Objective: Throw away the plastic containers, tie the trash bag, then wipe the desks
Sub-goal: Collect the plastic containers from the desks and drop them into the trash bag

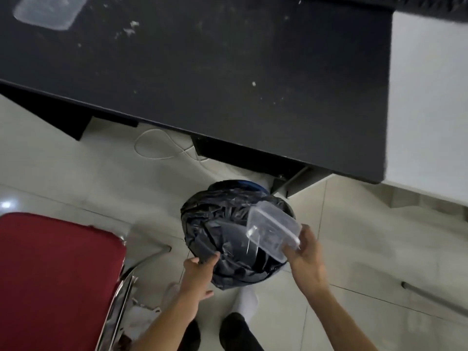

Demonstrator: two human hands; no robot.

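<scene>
A right hand [305, 252] grips a clear plastic container [273, 233] over the black trash bag [228, 239] lining a bin on the floor, near the dark desk [202, 72]. The left hand [198, 271] pinches the bag's near rim. Released off-centre, the container could glance off the crumpled liner onto the floor. A second container [48, 10] sits far left on the desk.

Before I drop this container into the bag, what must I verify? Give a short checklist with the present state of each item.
1. Right hand grips the clear container: ok.
2. Container is above the black trash bag: ok.
3. Left hand holds the bag's edge: ok.
4. Bag mouth is open enough: cannot tell.
5. Desk has no containers left: not ok, a second container lies far left.
</scene>
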